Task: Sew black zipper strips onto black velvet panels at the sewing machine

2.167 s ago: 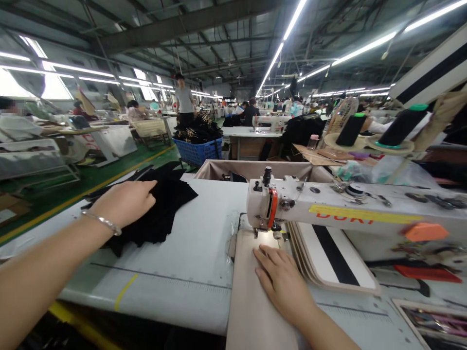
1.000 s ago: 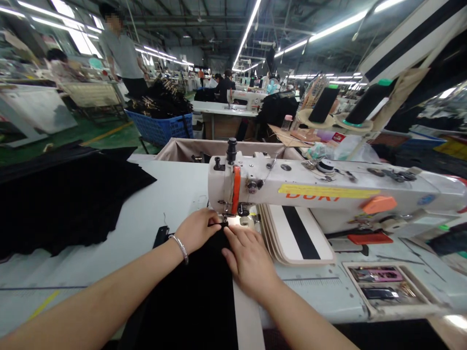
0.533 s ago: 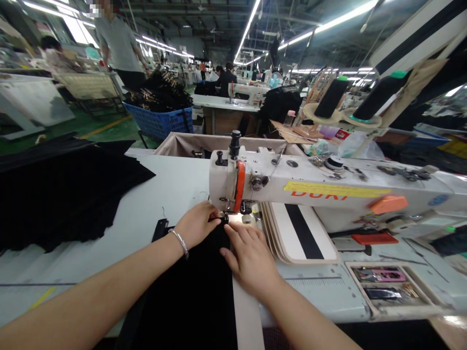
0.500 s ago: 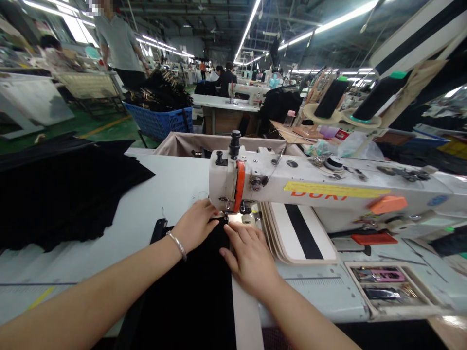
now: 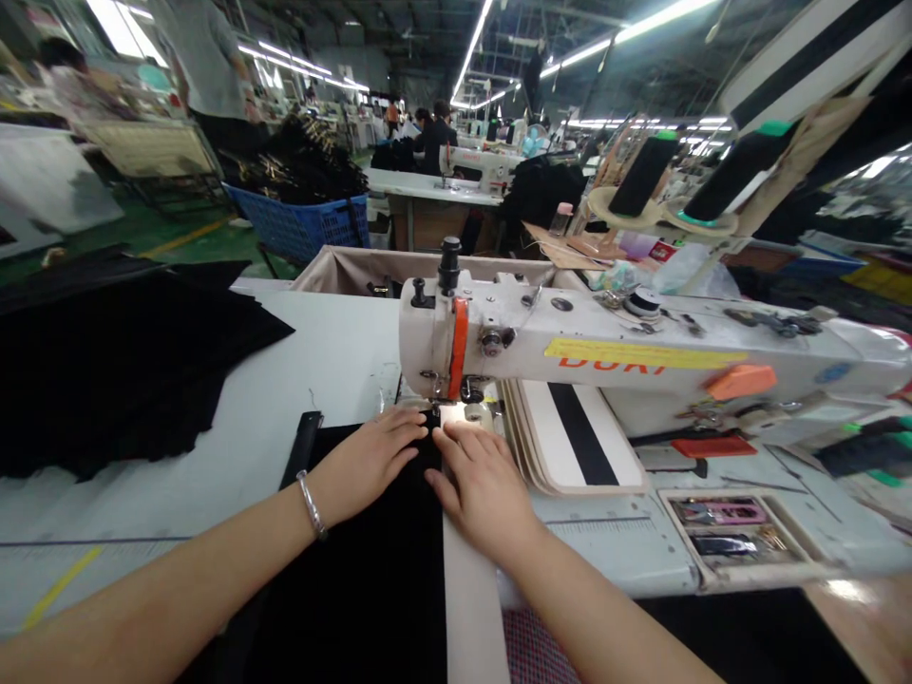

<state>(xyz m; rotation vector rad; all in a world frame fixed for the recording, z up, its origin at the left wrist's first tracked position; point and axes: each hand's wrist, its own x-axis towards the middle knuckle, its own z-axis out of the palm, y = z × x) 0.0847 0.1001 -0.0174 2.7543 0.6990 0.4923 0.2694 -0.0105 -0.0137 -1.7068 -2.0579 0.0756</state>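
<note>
A white sewing machine (image 5: 527, 328) with an orange lever guard stands in front of me, its needle area lit. A black fabric piece (image 5: 356, 598) runs under the presser foot (image 5: 434, 410) and down toward my lap. A pale strip (image 5: 474, 608) lies along its right side. My left hand (image 5: 363, 464), wearing a silver bracelet, rests with fingers outstretched on the fabric, left of the foot. On the right edge of the fabric, just below the foot, my right hand (image 5: 488, 484) lies flat, thumb spread. The needle tip is too small to make out.
Black cut pieces (image 5: 114, 370) are piled at the left. White panels with a black stripe (image 5: 584, 437) stack under the machine arm. To the right sits a tool tray (image 5: 733, 532); thread cones (image 5: 645, 176) stand behind. A blue basket (image 5: 299, 223) and people are farther back.
My left hand has drawn back slightly from the presser foot, toward me. The right hand keeps its place by the foot. The whole view has shifted a little.
</note>
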